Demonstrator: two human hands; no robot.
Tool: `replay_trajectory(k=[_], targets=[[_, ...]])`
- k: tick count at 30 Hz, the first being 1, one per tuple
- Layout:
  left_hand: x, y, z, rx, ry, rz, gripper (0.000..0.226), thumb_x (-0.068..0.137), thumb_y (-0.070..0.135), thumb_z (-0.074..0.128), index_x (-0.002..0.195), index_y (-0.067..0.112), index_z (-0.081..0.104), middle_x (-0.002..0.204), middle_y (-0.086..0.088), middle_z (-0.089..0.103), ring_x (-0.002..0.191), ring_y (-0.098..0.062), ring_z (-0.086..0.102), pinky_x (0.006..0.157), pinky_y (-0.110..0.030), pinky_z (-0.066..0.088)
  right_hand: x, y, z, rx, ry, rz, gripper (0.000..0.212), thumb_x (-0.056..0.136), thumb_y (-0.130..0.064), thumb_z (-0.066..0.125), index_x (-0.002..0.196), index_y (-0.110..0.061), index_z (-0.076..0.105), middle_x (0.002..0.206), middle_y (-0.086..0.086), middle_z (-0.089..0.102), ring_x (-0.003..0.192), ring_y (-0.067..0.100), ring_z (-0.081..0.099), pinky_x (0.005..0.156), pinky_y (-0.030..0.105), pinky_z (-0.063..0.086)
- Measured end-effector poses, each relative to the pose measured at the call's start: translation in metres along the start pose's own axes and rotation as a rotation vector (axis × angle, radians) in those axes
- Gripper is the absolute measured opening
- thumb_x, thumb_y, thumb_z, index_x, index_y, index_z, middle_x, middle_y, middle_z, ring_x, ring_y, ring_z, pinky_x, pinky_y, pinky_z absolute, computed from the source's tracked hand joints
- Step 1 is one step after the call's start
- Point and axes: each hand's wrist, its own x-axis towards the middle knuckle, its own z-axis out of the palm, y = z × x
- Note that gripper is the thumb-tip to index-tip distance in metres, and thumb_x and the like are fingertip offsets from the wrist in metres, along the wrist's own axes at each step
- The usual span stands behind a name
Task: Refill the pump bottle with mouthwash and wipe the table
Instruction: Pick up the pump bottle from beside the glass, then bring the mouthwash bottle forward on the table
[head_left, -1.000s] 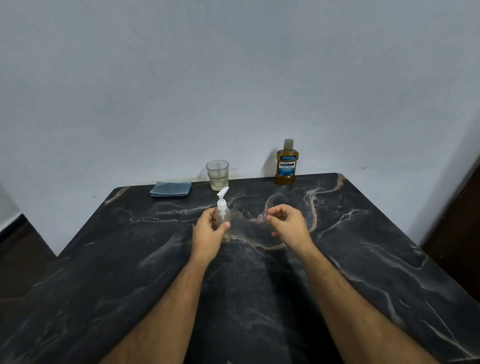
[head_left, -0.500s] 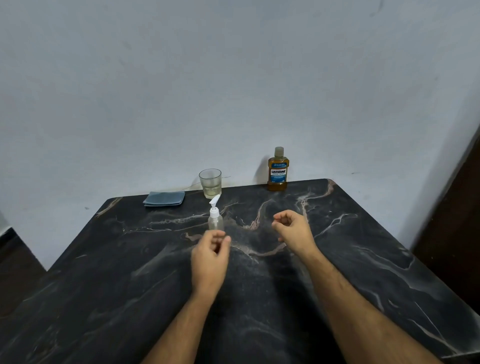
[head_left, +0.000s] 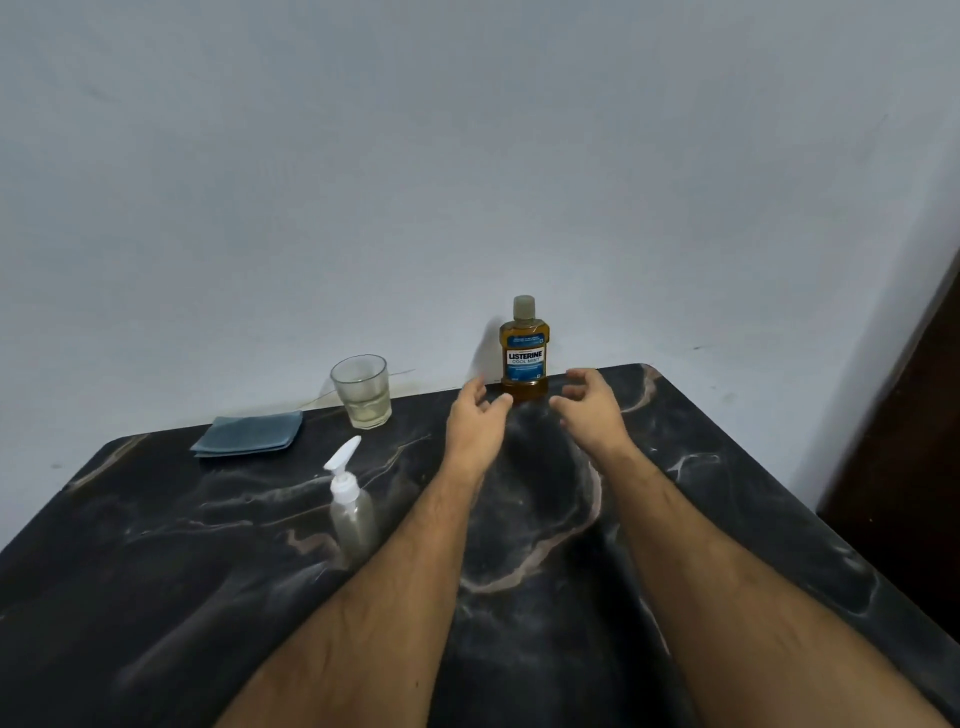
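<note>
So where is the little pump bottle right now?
In the head view the pump bottle stands upright on the dark table, just left of the left forearm, nearer the person than the glass and the folded blue cloth.

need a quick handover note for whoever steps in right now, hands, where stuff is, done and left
Left hand and right hand: both open and empty, reaching either side of the mouthwash bottle, not gripping it yet.
Mouthwash bottle stands capped at the table's far edge.
Pump bottle stands upright beside the left forearm, pump on, apparently near empty.
Glass with a little pale liquid and folded blue cloth sit at the far left.
Done: nothing visible.
Left: open both bottles, pour, refit the pump, wipe the table.
</note>
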Motion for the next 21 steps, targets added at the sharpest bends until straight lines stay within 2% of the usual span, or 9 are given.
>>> replay_trajectory(k=[6, 7, 9, 11, 14, 18, 21], targets=[[0.083, -0.006, 0.036, 0.031, -0.059, -0.022, 0.064, 0.099, 0.009, 0.053, 0.155, 0.019, 0.026, 0.157, -0.003, 0.037, 0.142, -0.021, 0.039, 0.114, -0.039, 0.035, 0.081, 0.014, 0.025, 0.04, -0.075, 0.014, 0.066, 0.094, 0.0, 0.058, 0.151, -0.02, 0.029, 0.155, 0.009, 0.038, 0.138, 0.026, 0.043, 0.108, 0.041, 0.042], [0.092, -0.007, 0.04, 0.027, -0.068, -0.008, 0.063, 0.098, 0.006, 0.052, 0.155, 0.018, 0.026, 0.155, 0.001, 0.039, 0.139, -0.018, 0.041, 0.112, -0.035, 0.036, 0.092, 0.017, 0.028, 0.051, -0.082, 0.015, 0.07, 0.093, 0.001, 0.059, 0.152, -0.02, 0.027, 0.156, 0.009, 0.036, 0.14, 0.027, 0.041, 0.108, 0.04, 0.041], [0.108, -0.006, 0.045, 0.029, -0.076, 0.014, 0.059, 0.099, 0.002, 0.048, 0.152, 0.018, 0.031, 0.136, 0.009, 0.046, 0.124, -0.01, 0.046, 0.099, -0.026, 0.04, 0.111, 0.023, 0.036, 0.086, -0.117, 0.007, 0.073, 0.092, 0.004, 0.059, 0.152, -0.02, 0.025, 0.156, 0.009, 0.037, 0.139, 0.026, 0.042, 0.108, 0.039, 0.041], [0.122, -0.009, 0.05, 0.016, -0.085, 0.037, 0.053, 0.097, -0.001, 0.048, 0.145, 0.021, 0.04, 0.131, 0.007, 0.053, 0.117, -0.009, 0.052, 0.091, -0.023, 0.043, 0.125, 0.03, 0.044, 0.134, -0.164, -0.026, 0.067, 0.091, 0.004, 0.06, 0.148, -0.017, 0.033, 0.146, 0.01, 0.05, 0.128, 0.024, 0.054, 0.108, 0.04, 0.045], [0.124, -0.016, 0.053, 0.0, -0.09, 0.068, 0.049, 0.095, -0.001, 0.051, 0.137, 0.025, 0.047, 0.127, 0.001, 0.062, 0.115, -0.013, 0.06, 0.094, -0.027, 0.051, 0.13, 0.035, 0.051, 0.146, -0.127, -0.086, 0.045, 0.088, -0.005, 0.066, 0.129, -0.016, 0.052, 0.121, 0.006, 0.067, 0.108, 0.021, 0.066, 0.099, 0.045, 0.053], [0.101, -0.014, 0.047, -0.033, -0.106, 0.11, 0.041, 0.095, 0.002, 0.054, 0.121, 0.034, 0.052, 0.114, 0.009, 0.064, 0.106, -0.007, 0.062, 0.085, -0.02, 0.052, 0.106, 0.033, 0.043, 0.151, -0.068, -0.112, 0.035, 0.087, -0.015, 0.071, 0.121, -0.019, 0.06, 0.113, 0.0, 0.071, 0.104, 0.018, 0.068, 0.096, 0.044, 0.054], [0.071, -0.013, 0.037, -0.035, -0.089, 0.1, 0.046, 0.094, 0.001, 0.055, 0.111, 0.044, 0.054, 0.113, 0.01, 0.066, 0.11, -0.011, 0.062, 0.096, -0.032, 0.053, 0.066, 0.027, 0.029, 0.112, -0.085, -0.153, 0.037, 0.084, -0.019, 0.075, 0.118, -0.018, 0.061, 0.111, -0.001, 0.072, 0.102, 0.016, 0.068, 0.094, 0.042, 0.055]])
